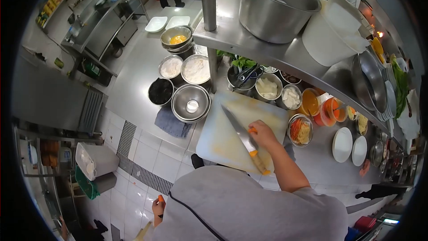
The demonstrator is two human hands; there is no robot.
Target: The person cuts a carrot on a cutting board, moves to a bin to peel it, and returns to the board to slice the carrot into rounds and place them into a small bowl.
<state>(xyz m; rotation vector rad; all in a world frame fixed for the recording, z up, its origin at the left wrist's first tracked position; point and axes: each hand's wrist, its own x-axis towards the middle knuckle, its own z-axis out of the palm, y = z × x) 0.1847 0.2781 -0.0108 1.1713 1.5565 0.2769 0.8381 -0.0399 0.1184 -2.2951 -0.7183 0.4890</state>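
A kitchen knife (240,130) with a wooden handle and orange bands lies across the white cutting board (214,143). Over the board, my right hand (264,135) is closed on a small orange piece that looks like carrot, close beside the blade. My left hand (158,208) hangs low at my left side, away from the counter, its fingers closed around another orange piece like a carrot. Stacked steel bowls (191,102) stand left of the board. To its right is a bowl of shredded vegetables (300,131).
A steel shelf (267,53) overhangs the counter's back, carrying a large pot (276,13). Bowls of flour (195,68), egg (177,39) and a dark ingredient (160,91) stand at left, near a folded cloth (173,123). White dishes (342,144) sit at right. Other people are nearby.
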